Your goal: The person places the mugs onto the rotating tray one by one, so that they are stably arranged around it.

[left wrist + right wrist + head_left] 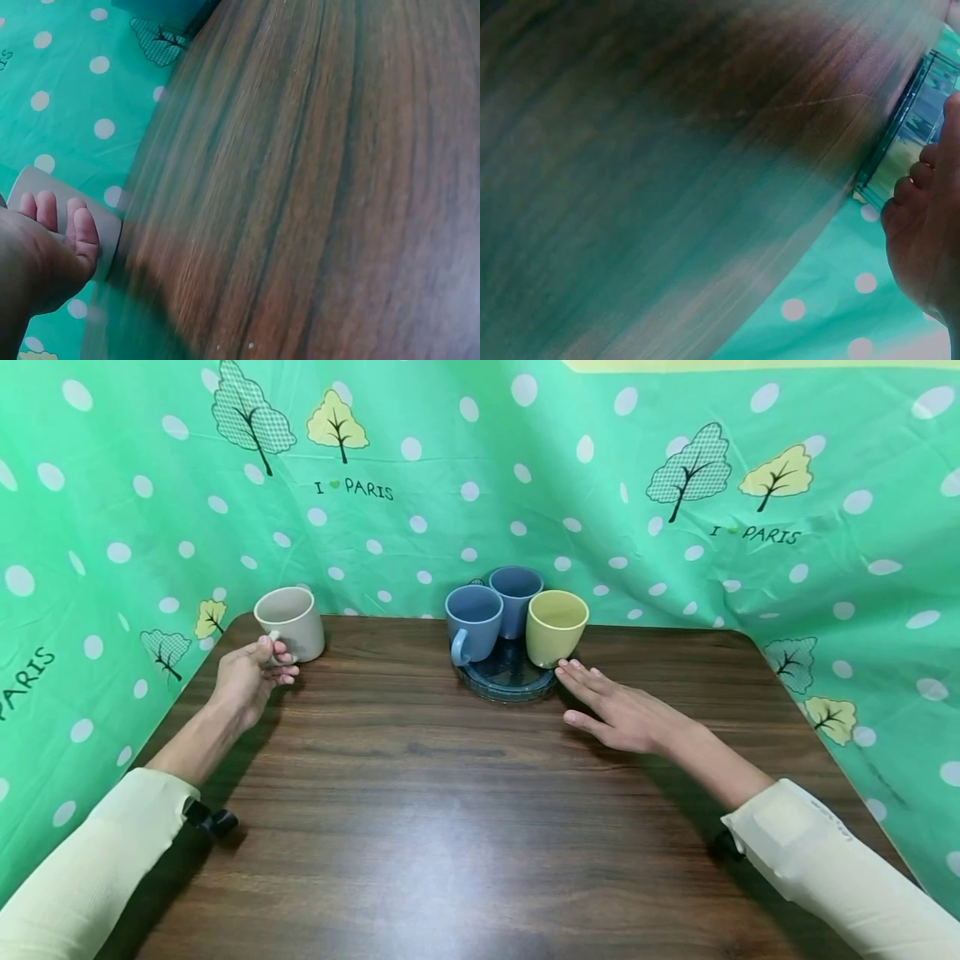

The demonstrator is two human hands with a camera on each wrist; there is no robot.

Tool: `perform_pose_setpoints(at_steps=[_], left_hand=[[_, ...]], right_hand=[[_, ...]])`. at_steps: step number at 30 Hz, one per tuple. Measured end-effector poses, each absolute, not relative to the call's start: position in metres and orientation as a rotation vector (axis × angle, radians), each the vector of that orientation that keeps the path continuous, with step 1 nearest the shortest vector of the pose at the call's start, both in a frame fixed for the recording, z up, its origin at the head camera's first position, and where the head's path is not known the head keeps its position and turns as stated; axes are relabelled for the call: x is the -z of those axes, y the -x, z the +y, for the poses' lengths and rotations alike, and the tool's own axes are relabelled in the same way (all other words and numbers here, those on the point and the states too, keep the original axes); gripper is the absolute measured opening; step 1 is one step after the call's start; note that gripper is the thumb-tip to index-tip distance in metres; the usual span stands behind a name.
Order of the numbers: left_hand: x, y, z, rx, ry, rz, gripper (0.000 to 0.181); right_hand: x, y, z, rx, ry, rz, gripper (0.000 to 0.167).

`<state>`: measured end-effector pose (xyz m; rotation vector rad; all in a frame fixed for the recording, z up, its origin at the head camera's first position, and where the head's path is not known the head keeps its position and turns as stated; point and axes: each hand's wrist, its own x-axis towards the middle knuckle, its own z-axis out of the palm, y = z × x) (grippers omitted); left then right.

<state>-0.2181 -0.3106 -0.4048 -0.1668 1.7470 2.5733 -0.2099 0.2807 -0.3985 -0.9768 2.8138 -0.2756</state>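
My left hand [246,681] pinches the handle of a light grey mug [302,628], which stands upright at the table's far left corner. In the left wrist view the mug [107,238] shows partly behind the fingers [84,234]. Straight fingers of my right hand [618,710] reach to the edge of a round, dark glass stand [510,689], close by the base of a yellow mug [557,631]. A light blue mug [480,622] with its handle toward me and a darker blue mug [517,597] share that stand. The right wrist view catches the stand's glass side [900,131].
Dark wood-grained tabletop [420,810] spreads between both arms. A green dotted cloth [420,460] printed with trees hangs behind the table and along both sides. The table's back edge runs just behind the mugs.
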Motion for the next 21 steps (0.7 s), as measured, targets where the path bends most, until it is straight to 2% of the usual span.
perform_pose_setpoints(at_steps=[21], left_hand=[[0.405, 0.201, -0.286, -2.648, 0.081, 1.721, 0.032]], right_hand=[[0.399, 0.209, 0.28, 0.296, 0.955, 2.807, 0.074]])
